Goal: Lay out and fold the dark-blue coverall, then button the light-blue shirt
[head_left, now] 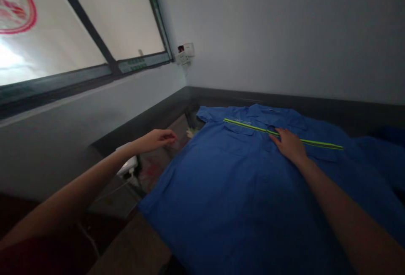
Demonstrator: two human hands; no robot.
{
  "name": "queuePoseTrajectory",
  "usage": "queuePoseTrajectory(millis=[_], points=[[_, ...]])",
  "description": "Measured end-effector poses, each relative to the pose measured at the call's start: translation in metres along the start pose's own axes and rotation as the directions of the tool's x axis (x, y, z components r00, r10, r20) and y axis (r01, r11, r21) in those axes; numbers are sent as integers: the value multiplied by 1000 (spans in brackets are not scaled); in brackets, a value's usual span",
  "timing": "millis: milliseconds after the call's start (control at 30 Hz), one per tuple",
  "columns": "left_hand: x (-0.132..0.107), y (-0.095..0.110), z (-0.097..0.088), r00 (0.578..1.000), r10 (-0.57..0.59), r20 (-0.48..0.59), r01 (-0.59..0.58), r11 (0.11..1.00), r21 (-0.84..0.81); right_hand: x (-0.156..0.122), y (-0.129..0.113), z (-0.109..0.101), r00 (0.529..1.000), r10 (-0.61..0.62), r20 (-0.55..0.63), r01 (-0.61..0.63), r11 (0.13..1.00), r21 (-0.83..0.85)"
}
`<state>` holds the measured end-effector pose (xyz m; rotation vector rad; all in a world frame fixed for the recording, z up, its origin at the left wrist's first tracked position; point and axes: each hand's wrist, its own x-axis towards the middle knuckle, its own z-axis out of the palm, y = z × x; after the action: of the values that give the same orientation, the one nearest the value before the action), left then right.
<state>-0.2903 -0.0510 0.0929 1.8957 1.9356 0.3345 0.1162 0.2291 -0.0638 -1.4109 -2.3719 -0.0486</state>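
Note:
A blue short-sleeved work shirt (218, 173) lies spread out, front up, its collar toward the wall. Across its chest runs a yellow-green stripe (322, 144), with pale lettering just above it at the left. My right hand (290, 145) rests on the shirt's middle at the stripe, fingers extended on the cloth. Left of the shirt, my left hand (161, 137) hangs in the air with loosely bent fingers and nothing visible in it. It is apart from the cloth.
Beside my left forearm is a white device or power strip (128, 165) with a plug and cable. A pale object (191, 132) lies near the shirt's left sleeve. More blue cloth (384, 157) is at the right. Wall sockets (186, 51) sit in the corner beside the window.

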Motion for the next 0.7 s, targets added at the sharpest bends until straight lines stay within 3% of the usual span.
queuePoseTrajectory(millis=[67, 167, 300, 367, 467, 600, 667, 700], points=[[-46, 5, 1, 992, -69, 107, 68, 998, 11, 2, 3, -1, 1000, -27, -15, 27, 999, 19], [-103, 9, 21, 953, -185, 240, 186, 982, 20, 6, 5, -9, 994, -93, -55, 97, 993, 71], [-141, 11, 65, 923, -343, 174, 350, 937, -10, 13, -16, -29, 975, -162, -151, 185, 971, 153], [-145, 12, 81, 915, -386, 119, 395, 917, -55, 15, -47, -38, 965, -217, -148, 243, 951, 189], [-141, 10, 91, 903, -419, 94, 429, 888, -167, 10, -115, -46, 925, -379, -43, 377, 891, 255], [-141, 5, 89, 888, -399, 229, 459, 796, -393, -3, -217, -43, 745, -655, 130, 586, 735, 341], [-144, 3, 88, 881, -386, 273, 472, 749, -466, -7, -258, -36, 681, -713, 168, 633, 689, 354], [-146, 1, 88, 879, -382, 285, 476, 726, -496, -7, -273, -30, 671, -719, 179, 638, 684, 353]])
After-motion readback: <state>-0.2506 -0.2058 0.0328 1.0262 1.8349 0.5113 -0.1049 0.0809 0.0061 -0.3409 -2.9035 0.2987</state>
